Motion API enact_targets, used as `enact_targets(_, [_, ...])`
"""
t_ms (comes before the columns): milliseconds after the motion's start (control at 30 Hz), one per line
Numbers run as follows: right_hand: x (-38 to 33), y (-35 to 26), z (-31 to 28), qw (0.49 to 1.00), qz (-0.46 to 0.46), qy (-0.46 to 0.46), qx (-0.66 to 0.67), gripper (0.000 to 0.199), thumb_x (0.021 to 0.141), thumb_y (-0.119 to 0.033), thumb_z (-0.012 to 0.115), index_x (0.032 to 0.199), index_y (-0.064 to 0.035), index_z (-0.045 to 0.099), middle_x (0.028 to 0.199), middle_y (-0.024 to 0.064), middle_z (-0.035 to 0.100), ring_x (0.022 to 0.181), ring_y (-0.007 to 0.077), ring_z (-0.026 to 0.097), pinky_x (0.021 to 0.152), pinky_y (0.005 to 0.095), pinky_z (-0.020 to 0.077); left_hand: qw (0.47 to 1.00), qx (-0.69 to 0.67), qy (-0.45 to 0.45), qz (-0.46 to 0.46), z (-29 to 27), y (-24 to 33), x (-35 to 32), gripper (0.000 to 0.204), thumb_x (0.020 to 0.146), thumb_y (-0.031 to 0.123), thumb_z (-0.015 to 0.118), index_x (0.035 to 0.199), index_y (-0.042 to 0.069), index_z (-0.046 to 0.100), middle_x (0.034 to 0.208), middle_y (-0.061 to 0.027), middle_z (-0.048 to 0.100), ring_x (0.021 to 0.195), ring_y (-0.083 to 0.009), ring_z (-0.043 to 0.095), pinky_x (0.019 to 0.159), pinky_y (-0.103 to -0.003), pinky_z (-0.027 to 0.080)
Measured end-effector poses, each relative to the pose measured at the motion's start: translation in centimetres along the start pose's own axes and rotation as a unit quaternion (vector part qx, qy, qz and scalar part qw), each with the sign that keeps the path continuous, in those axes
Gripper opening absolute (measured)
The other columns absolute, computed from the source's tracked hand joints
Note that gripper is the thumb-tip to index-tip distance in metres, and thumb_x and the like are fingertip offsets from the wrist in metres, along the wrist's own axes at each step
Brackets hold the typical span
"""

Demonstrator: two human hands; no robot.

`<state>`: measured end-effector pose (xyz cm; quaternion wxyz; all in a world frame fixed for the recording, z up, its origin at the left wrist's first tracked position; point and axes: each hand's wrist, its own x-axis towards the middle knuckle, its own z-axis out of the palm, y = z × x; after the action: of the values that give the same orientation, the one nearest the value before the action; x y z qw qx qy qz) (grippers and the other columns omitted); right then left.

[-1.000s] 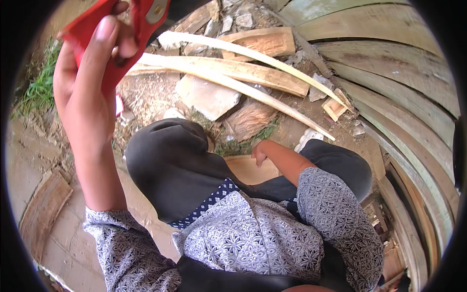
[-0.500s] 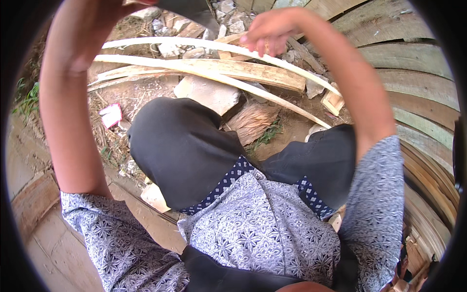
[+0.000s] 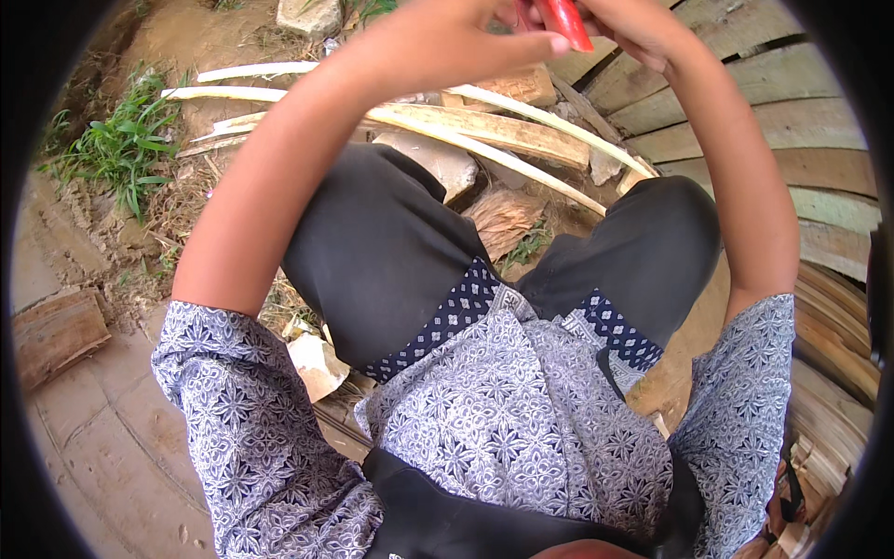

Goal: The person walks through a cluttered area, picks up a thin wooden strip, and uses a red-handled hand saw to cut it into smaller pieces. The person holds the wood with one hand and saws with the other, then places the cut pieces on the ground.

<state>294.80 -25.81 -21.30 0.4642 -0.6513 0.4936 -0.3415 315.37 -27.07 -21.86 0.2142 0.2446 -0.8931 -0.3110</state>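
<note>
At the top edge, both my hands meet around the red handle (image 3: 566,23) of a knife; its blade is out of view. My left hand (image 3: 475,37) reaches across from the left, thumb stretched along the handle's lower end and fingers partly cut off. My right hand (image 3: 633,28) has its fingers curled against the handle's other side. Below the hands lie two long pale wood strips, the farther strip (image 3: 549,119) and the nearer strip (image 3: 503,163). They cross over a split piece of timber (image 3: 521,140), partly hidden behind my left forearm. Neither hand touches the strips.
A flat stone (image 3: 433,168) and a fibrous brown husk (image 3: 506,222) lie between my knees. Wooden planks (image 3: 792,121) line the right side, with stacked split wood (image 3: 829,419) below. Grass (image 3: 126,140) grows at left; a wood block (image 3: 60,337) rests on the paving (image 3: 102,447).
My left hand has swung rightward with the knife to meet my right hand, which has left the strips and moved up and right. The view has shifted; the blade no longer shows.
</note>
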Motion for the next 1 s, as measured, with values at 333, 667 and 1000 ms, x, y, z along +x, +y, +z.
enact_targets(333, [-4.1,5.0,-3.5,0.992,-0.03,0.123,-0.006,0.05,0.1,-0.044,0.057,0.115,0.003,0.065,0.1,0.015,0.073,0.089,0.0209,0.072,0.081,0.0298,0.0576,0.963,0.062,-0.106,-0.24,-1.6,-5.9,-3.0,0.039,0.1,0.03,0.062,0.124,0.0,0.067,0.103,-0.0102,0.074,0.094,-0.0165,0.066,0.084,-0.032,0.052])
enact_targets(667, [-2.5,3.9,-3.6,0.982,-0.063,0.152,-0.092,0.048,0.101,-0.047,0.056,0.101,-0.001,0.067,0.088,0.0061,0.07,0.074,0.0147,0.068,0.071,0.0264,0.054,0.964,0.101,-0.108,-0.223,-4.7,-14.0,-9.3,0.045,0.102,0.039,0.059,0.135,0.009,0.06,0.119,-0.0113,0.067,0.113,-0.0183,0.063,0.095,-0.032,0.049])
enact_targets(1000, [-0.2,5.0,1.5,0.992,-0.028,0.095,0.082,0.031,0.1,-0.033,0.062,0.097,-0.0021,0.063,0.081,0.0027,0.066,0.067,0.0085,0.062,0.061,0.0229,0.0535,0.914,0.264,-0.132,-0.277,-7.6,-15.4,-12.1,0.045,0.099,0.038,0.063,0.132,0.007,0.062,0.108,-0.0106,0.072,0.101,-0.0227,0.068,0.087,-0.036,0.053])
